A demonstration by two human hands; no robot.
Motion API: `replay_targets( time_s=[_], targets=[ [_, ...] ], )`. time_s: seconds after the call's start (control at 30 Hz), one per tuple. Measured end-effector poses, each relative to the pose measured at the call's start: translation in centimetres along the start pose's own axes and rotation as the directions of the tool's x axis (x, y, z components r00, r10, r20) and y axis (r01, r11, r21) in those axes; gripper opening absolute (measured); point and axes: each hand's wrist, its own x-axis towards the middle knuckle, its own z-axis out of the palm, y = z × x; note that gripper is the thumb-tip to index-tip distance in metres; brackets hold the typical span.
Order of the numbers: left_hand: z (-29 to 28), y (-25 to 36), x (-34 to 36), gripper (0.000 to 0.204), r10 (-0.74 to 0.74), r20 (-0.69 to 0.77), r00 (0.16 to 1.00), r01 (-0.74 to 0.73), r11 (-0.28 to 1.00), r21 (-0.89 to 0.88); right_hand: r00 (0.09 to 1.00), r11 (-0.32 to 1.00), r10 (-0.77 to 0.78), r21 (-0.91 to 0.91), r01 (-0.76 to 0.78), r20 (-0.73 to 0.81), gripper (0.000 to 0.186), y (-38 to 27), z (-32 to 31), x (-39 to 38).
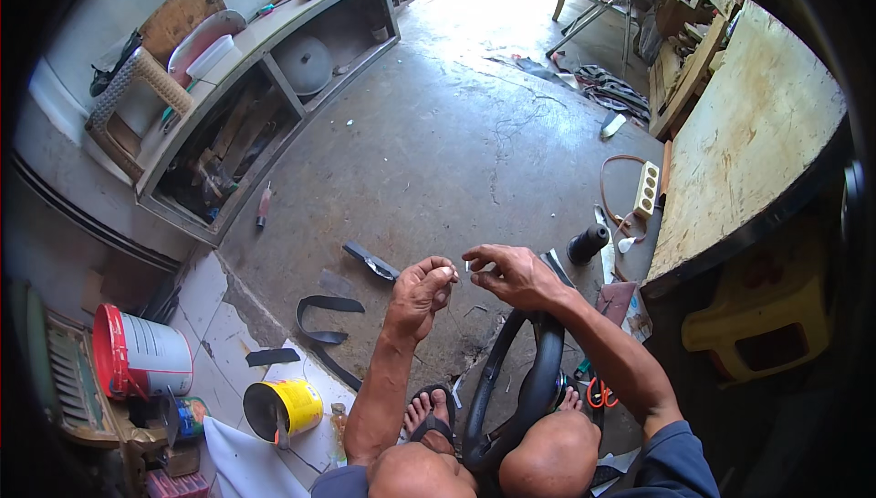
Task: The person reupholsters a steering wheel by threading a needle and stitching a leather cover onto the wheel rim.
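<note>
My left hand (424, 290) is raised in front of my knees, thumb and forefinger pinched together on something too small to make out. Just to its right, my right hand (513, 274) has curved fingers, with a tiny pale sliver at their tips that I cannot name. The fingertips of the two hands are close but apart. Below my right forearm, a black steering wheel (550, 361) stands tilted between my knees. A black thread cone (587, 244) lies on the floor beyond my right wrist.
Black strips (330, 303) lie left of my hands, with a yellow tub (297, 406) and red-white bucket (155, 352) nearer. Orange-handled scissors (599, 395) lie by my right foot. A power strip (647, 190), wooden panel (748, 133) and yellow stool (762, 316) are right; a low cabinet (290, 88) stands left.
</note>
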Motion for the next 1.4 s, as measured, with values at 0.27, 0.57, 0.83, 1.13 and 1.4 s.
replay_targets(
  time_s=[0.27, 0.57, 0.83, 1.13, 1.4],
  targets=[
    [1.7, 0.8, -0.2, 0.013, 0.005, 0.159, 0.987, 0.013, 0.994, -0.109, 0.995, 0.970, -0.019, 0.244, -0.005, 0.096, 0.052, 0.3, -0.3, -1.1],
    [2.7, 1.7, -0.5, 0.017, 0.011, 0.301, 0.954, 0.066, 0.968, -0.243, 1.000, 0.978, -0.031, 0.205, 0.030, 0.003, 0.038, 0.5, -0.7, -0.6],
    [0.8, 2.7, -1.2, 0.014, 0.061, 0.061, 0.996, -0.059, 0.998, -0.036, 0.997, 0.927, 0.073, 0.370, -0.055, -0.035, 0.027, 0.3, -0.8, -1.4],
    [2.4, -0.7, -0.5, 0.016, 0.520, -0.215, 0.827, -0.143, 0.564, 0.813, 0.994, 0.946, 0.060, 0.323, -0.027, -0.093, 0.027, 0.3, -0.7, -1.6],
    [3.7, 0.9, 1.2, 0.016, 0.456, -0.136, 0.880, -0.312, 0.768, 0.559, 0.997, 0.985, 0.014, 0.174, 0.000, -0.080, 0.025, -0.2, -0.7, -1.6]
  ],
)
